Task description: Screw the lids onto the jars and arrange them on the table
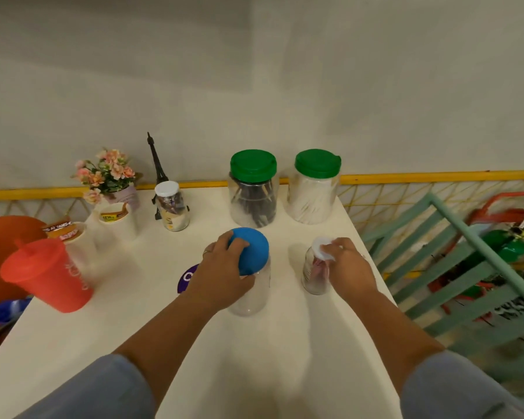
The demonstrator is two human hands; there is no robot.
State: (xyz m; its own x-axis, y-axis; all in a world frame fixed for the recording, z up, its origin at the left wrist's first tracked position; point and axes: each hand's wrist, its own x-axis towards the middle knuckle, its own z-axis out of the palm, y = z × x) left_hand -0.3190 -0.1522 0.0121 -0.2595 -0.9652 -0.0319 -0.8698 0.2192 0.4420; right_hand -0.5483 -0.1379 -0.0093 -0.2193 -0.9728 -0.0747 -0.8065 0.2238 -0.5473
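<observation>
Left hand point(224, 267) clamped over blue lid point(250, 251) on clear jar point(251, 294) at table point(194, 343) centre, right hand point(350, 266) pinching white lid point(322, 248) atop small jar point(313, 275) at 3 o'clock, two green-lidded jars point(252, 189) at 12, one holding dark sticks, the other pale ones.

Two bare forearms come up from the lower edge of the view, each leaving a loose light grey-blue sleeve that ends partway up the forearm, near the elbow. The cloth looks soft and plain, with no print, cuff button or seam that can be made out. The left hand point(224, 269) wears a thin, pale metal ring on one finger, seen near the knuckles on the side away from the right hand. The right hand point(347, 264) shows a small glint at its outer edge that may be another ring; it is too blurred to tell
</observation>
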